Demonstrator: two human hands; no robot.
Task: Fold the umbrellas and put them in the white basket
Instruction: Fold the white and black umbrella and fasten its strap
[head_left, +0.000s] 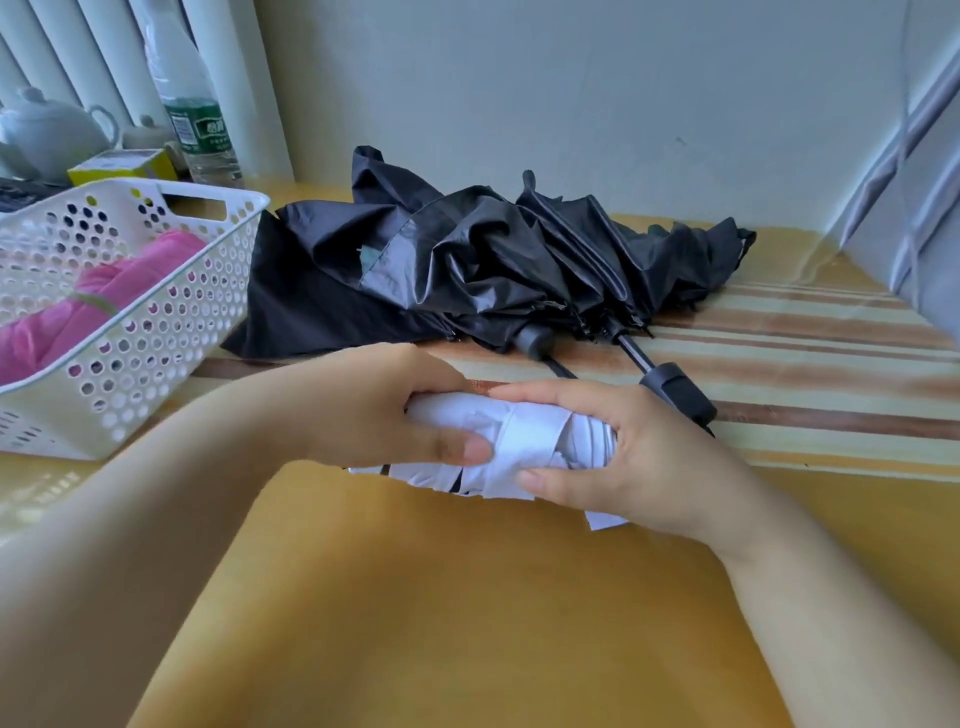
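Note:
A rolled white umbrella (511, 441) lies across the yellow table in front of me, with its strap wrapped round the middle. My left hand (384, 405) grips its left end, thumb on the front. My right hand (623, 452) grips its right end, fingers over the top and thumb below. Behind it, loose black umbrellas (467, 260) lie crumpled in a heap, two dark handles (675, 389) pointing toward me. The white perforated basket (171, 322) stands at the left and holds a folded pink umbrella (88, 306).
A striped cloth (805, 374) covers the table's right side. Behind the basket stand a water bottle (197, 119), a white teapot (52, 130) and a yellow box (119, 163). A grey wall closes the back and a padded panel (909, 208) the right.

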